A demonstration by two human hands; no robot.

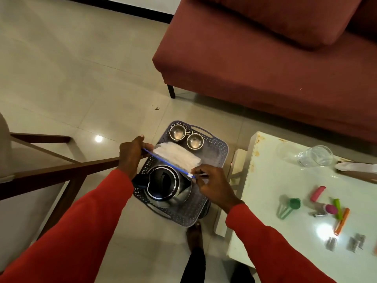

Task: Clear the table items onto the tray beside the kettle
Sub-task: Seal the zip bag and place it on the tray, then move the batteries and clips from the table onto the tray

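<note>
Clutter sits on the white table point(271, 180): an overturned clear glass point(315, 156) near its far edge, then a green scoop point(289, 207), a pink clip point(317, 193), an orange stick point(342, 221) and small foil-wrapped pieces point(356, 243) toward the near edge. Just left of the table, on the floor, is the grey lattice tray point(216, 152), with two steel cups point(177, 132) at its far end and the black-lidded kettle point(165, 183) at its near end. Over the tray's middle hangs a clear zip bag point(177, 157) with a blue seal, holding white folded cloth or tissue. Left hand point(130, 154) pinches one end of the seal, right hand point(212, 185) pinches the other at the slider.
</note>
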